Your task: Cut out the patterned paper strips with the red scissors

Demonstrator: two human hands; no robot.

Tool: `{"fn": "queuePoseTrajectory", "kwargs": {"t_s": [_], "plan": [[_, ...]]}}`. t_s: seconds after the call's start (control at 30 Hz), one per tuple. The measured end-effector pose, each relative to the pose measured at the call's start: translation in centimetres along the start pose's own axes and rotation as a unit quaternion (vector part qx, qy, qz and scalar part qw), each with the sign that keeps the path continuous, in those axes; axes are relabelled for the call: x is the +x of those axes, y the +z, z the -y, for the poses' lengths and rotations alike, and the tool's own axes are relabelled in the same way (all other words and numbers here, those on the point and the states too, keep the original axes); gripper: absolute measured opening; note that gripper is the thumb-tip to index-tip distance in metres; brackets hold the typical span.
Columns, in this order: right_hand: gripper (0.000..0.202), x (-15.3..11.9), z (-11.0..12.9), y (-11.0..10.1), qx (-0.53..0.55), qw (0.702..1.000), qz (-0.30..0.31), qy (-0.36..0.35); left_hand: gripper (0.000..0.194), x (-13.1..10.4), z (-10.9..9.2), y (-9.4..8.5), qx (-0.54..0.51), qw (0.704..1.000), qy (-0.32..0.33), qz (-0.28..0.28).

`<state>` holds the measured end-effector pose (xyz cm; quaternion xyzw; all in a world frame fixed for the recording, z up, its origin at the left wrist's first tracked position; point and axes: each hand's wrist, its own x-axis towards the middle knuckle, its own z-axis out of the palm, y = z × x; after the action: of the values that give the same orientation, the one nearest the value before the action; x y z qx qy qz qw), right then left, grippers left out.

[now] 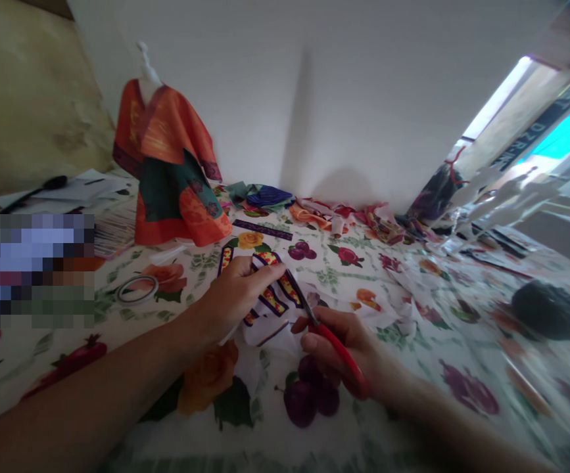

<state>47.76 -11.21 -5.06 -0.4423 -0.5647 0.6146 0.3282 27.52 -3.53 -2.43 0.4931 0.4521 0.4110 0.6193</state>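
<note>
A small white figure in an orange and dark green robe (164, 164) stands on the bench (200, 447). The thin white cloth with yellow-and-red strips edged in dark purple (275, 303) is in front of the figure, toward its right. The left hand (233, 286) pinches this cloth in its grip. The right hand's (346, 345) grip is wrapped around the metal scissors with red handles (340, 355).

A left finger is very near the blade tips, so a slip could nip it. The cloth looks bunched, so the blades could bite a hidden fold.

Far to the figure's right, a dark band (544, 131) has pale letters. They may say "DZR"; the rest is too blurry. No brand shows on the scissors.
</note>
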Motion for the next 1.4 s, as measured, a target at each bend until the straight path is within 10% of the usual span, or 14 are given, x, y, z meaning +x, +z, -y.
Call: {"fn": "queuePoseTrajectory", "kwargs": {"t_s": [1.4], "plan": [[0.037, 0.00, 0.03, 0.05, 0.038, 0.999, 0.010, -0.015, 0.028, 0.04, -0.01, 0.05, -0.002, 1.000, -0.021, -0.004]]}}
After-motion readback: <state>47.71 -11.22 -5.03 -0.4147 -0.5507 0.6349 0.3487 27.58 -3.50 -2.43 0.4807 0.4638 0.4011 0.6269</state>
